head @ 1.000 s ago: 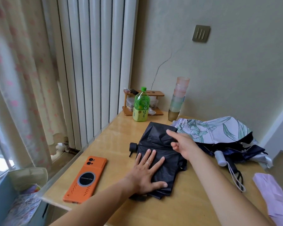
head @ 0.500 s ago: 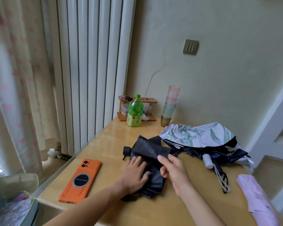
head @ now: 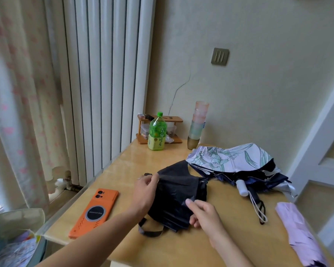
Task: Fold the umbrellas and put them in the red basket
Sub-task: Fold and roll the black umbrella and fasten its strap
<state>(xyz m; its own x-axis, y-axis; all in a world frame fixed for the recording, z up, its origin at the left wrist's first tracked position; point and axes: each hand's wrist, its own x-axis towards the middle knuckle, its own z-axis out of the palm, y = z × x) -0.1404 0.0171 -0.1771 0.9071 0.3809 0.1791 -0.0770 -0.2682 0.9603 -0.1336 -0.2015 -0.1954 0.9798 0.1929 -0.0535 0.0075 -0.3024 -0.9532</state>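
The left hand is pinching the far left edge of the black umbrella between thumb and curled fingers. The right hand is pinching a fold of the same fabric at the umbrella's five o'clock side, with its other fingers curled under. The black umbrella is lying collapsed and loosely bunched on the wooden table between the two hands, its dark strap trailing toward seven o'clock. At nine o'clock from it an orange phone is lying face down near the table's left edge. At two o'clock a floral umbrella is sprawling half open, its canopy just beside the black fabric and its white handle pointing toward the person. At four o'clock, well apart, a lilac umbrella is lying folded along the table's right edge. At twelve o'clock, near the wall, a green tea bottle is standing before a small wooden rack, with a stack of pastel cups at its three o'clock.
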